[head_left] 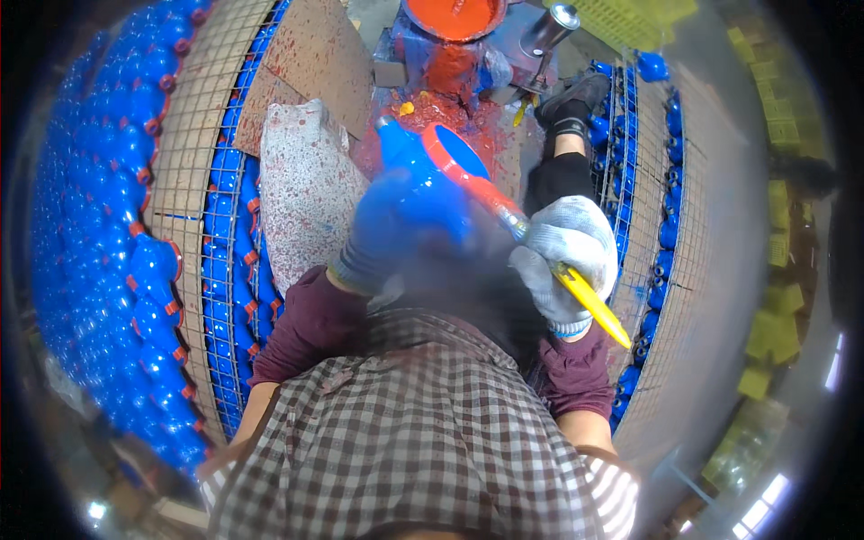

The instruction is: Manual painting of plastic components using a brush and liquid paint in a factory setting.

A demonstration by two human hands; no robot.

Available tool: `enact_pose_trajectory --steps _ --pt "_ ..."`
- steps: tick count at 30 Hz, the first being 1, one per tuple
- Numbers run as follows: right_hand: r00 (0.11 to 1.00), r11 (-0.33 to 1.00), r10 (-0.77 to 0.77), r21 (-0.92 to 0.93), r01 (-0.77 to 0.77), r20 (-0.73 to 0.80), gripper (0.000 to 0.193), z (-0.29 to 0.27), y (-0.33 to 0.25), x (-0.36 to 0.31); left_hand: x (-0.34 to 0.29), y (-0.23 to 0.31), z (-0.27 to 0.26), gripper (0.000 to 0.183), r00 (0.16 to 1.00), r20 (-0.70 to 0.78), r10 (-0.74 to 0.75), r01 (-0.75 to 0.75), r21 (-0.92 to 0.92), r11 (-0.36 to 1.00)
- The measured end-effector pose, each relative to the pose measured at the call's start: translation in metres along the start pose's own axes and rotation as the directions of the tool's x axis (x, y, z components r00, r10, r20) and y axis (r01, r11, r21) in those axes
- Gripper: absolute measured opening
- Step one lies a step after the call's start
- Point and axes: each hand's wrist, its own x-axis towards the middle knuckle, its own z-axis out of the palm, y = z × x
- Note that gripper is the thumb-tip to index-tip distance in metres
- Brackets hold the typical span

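A glossy blue casting [409, 171], with a round opening and a red-painted rim, is held up in front of me. My left hand [371, 229], in a blue-stained glove and smeared by motion, grips it from the left; its fingers are partly hidden. In a whitish knit glove, my right hand [571, 238] is closed around a paintbrush [591, 304] with a yellow handle. The brush's red-loaded bristles touch the right side of the rim. Beyond the casting stands a round pan of orange-red paint [456, 16].
Wire racks with many red-rimmed blue castings [148, 261] fill the left side. More castings [668, 198] line a rack at right. A paint-speckled sheet [310, 184] covers my left leg. A metal can [551, 29] stands beside the paint pan, near yellow crates [621, 22].
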Motion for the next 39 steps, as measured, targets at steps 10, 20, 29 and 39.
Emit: enact_pose_trajectory --steps 10,20,29,39 --pt "0.780 0.680 0.614 0.581 -0.448 -0.118 0.022 0.004 0.045 -0.023 -0.017 -0.005 0.002 0.057 0.970 0.179 -0.164 0.230 -0.467 0.854" --pt "0.723 0.540 0.654 0.807 -0.240 -0.223 0.020 0.003 0.043 -0.009 -0.003 0.016 -0.006 0.047 0.988 0.099 -0.119 0.125 -0.059 0.990" --pt "0.890 0.864 0.455 -0.241 -0.442 -0.001 0.023 0.015 0.063 0.035 -0.005 0.022 0.015 0.064 0.933 0.329 0.149 -0.284 0.923 -0.258" --pt "0.962 0.967 0.257 0.023 -0.256 -0.090 0.012 -0.002 0.049 0.005 -0.004 0.021 -0.006 0.072 0.987 0.075 0.145 -0.129 0.903 0.409"
